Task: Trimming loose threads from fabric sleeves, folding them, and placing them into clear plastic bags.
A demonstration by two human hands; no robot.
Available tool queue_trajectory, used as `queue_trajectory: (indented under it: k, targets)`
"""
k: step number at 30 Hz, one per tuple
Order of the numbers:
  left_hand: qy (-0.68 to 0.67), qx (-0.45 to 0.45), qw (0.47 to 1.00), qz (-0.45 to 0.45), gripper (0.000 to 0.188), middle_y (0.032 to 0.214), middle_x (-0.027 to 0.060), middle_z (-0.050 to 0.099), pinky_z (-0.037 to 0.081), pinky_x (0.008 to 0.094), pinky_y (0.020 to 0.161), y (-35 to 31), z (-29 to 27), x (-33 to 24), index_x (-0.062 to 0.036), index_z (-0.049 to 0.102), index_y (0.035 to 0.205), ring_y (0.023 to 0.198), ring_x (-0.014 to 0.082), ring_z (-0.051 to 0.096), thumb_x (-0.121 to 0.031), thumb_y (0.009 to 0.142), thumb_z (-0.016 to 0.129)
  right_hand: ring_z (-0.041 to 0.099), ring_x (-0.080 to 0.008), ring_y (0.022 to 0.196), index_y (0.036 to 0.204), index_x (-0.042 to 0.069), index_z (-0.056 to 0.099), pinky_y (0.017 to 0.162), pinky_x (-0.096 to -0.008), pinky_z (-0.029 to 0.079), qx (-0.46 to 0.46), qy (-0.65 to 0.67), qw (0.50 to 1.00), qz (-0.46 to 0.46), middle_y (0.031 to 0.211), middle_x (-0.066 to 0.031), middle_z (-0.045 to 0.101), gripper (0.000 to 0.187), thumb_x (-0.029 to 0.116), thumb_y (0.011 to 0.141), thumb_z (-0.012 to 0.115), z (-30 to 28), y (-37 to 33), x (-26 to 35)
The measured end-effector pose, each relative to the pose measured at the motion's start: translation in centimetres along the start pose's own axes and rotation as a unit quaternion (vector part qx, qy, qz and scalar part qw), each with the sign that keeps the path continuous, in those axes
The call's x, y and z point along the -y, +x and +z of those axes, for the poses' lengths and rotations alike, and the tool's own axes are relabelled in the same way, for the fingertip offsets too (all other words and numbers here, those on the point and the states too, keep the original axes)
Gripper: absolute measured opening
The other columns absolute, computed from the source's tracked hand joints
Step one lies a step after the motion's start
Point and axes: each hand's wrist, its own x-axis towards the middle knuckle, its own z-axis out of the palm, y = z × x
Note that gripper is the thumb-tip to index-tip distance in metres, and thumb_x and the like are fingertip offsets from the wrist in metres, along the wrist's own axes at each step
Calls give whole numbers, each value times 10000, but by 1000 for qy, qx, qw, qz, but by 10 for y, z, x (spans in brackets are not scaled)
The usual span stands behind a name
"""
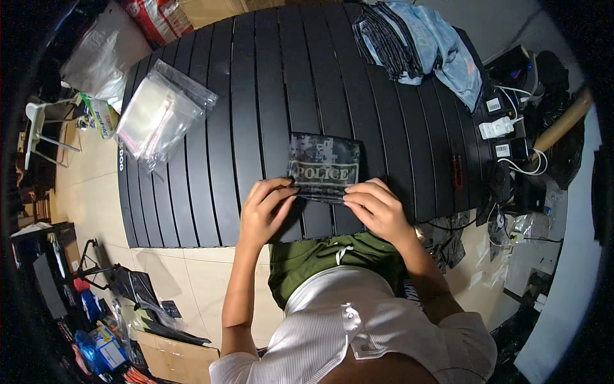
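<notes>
Fingers of the left hand (262,206) and right hand (378,206) pinch the near edge of a dark camouflage piece (325,157), held over the near middle of the black slatted table (246,128). Blue denim (444,48) lies folded at the table's far right corner, clear plastic bags (163,125) on its left side, a white adapter (496,128) by its right edge.

Table (236,115): black, slatted, under the fingers (366,191)
Bags (153,118): clear, beyond fingers, left
Jeans (441,45): heaped, beyond fingers, right
Red item (456,171): slim, right of fingers
</notes>
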Motion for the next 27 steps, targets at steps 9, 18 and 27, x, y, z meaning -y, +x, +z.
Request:
queue_trajectory:
  k: [9, 18, 27]
  targets:
    - [25, -68, 985, -154, 170, 824, 113, 613, 446, 291, 648, -1, 0, -9, 2, 607, 836, 736, 206, 566, -110, 742, 694, 518, -213, 779, 936, 31, 586, 685, -291, 438, 17, -29, 995, 90, 917, -82, 536, 317, 57, 657, 735, 1, -5, 4]
    - [-123, -33, 938, -323, 134, 780, 85, 655, 493, 234, 623, 0, 24, -24, 36, 589, 927, 685, 82, 592, -30, 816, 622, 515, -63, 757, 906, -13, 519, 669, -184, 420, -117, 150, 936, 295, 964, -51, 518, 199, -119, 753, 591, 14, -14, -2]
    - [-34, -67, 965, -253, 165, 901, 70, 606, 480, 278, 632, -12, 31, -41, -28, 610, 943, 743, 166, 572, -57, 784, 646, 540, -69, 734, 851, 18, 588, 625, -185, 417, -29, 87, 945, 313, 968, -57, 532, 127, -76, 766, 600, -5, -16, 2]
